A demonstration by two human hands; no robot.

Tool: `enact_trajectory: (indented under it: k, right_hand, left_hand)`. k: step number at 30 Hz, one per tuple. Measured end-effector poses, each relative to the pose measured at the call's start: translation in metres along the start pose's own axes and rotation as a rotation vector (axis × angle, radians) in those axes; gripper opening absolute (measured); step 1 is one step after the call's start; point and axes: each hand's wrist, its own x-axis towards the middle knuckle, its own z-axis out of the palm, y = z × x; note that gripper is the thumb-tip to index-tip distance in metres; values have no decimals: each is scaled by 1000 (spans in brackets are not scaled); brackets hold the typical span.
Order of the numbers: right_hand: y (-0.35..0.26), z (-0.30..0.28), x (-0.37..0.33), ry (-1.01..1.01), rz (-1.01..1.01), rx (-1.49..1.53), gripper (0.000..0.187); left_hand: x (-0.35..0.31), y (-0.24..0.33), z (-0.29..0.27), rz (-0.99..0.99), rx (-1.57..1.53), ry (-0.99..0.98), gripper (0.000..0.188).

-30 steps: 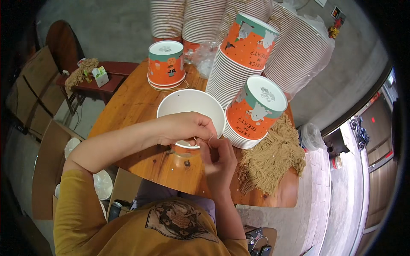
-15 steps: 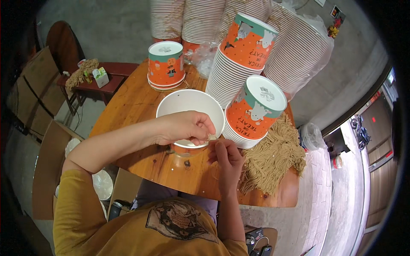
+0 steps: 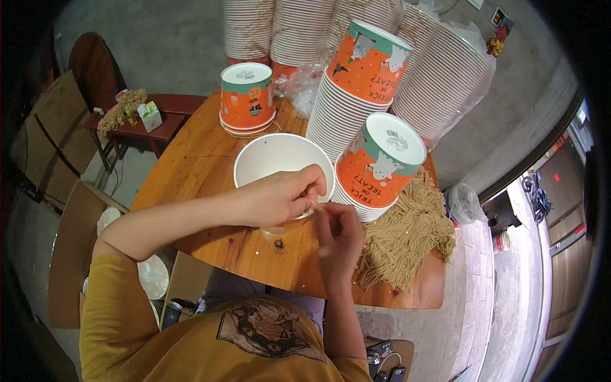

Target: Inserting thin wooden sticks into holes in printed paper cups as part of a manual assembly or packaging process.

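Note:
A paper bucket [image 3: 254, 159], white inside, stands upright on the table in front of me with its mouth up. My left hand [image 3: 283, 196] reaches over its near rim, fingers closed in a pinch. Just outside the rim at the right, my right hand [image 3: 340, 235] is closed too, thumb against fingers. The fingertips of both hands meet at the rim on a thin pale cord [image 3: 312, 205], mostly hidden by the fingers. To the right lies a thick bundle of tan cords [image 3: 410, 232].
Upside-down stacks of orange and green buckets [image 3: 382, 167] stand right of the open one; a shorter stack [image 3: 247, 102] stands behind left. Tall bucket stacks [image 3: 305, 32] line the wall. A cardboard box [image 3: 73, 254] sits at the lower left, a red bench [image 3: 168, 121] beyond.
My left hand has turned and dipped slightly, its wrist lower over the near rim. My right hand's fingers have drawn up and closed nearer the left fingertips. The bucket stays nearly in place.

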Motion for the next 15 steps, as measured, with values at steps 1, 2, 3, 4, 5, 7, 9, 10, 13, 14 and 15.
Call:
enact_trajectory:
  k: [1, 2, 3, 4, 5, 7, 9, 10, 13, 14, 15]
  right_hand:
    - [3, 0, 0, 1, -1, 0, 11]
    - [8, 1, -1, -12, 85, 84, 12]
    - [11, 1, -1, -24, 172, 169, 12]
    - [12, 0, 0, -23, 171, 168, 12]
    - [13, 0, 1, -26, 168, 203, 13]
    - [10, -1, 2, -30, 164, 238, 13]
    - [1, -1, 4, -66, 141, 150, 13]
    - [-1, -2, 5, -65, 141, 149, 13]
    - [-2, -2, 8, -67, 7, -74, 13]
    - [-2, -2, 8, -73, 19, -66, 12]
    - [-1, -2, 8, -79, 31, -57, 12]
  left_hand:
    - [0, -1, 0, 1, 0, 0, 19]
    - [1, -4, 1, 27, -2, 3, 19]
    - [1, -5, 1, 53, -4, 6, 19]
    - [1, -5, 0, 54, -4, 5, 19]
    - [2, -4, -1, 43, 7, -6, 21]
    - [2, -1, -2, 30, 17, -16, 22]
    - [2, 3, -3, -65, -19, -34, 32]
    - [2, 4, -2, -64, -19, -35, 32]
    - [2, 2, 0, -37, 20, -37, 39]
    - [1, -3, 2, 57, 82, 15, 41]
    - [1, -7, 3, 151, 144, 66, 43]
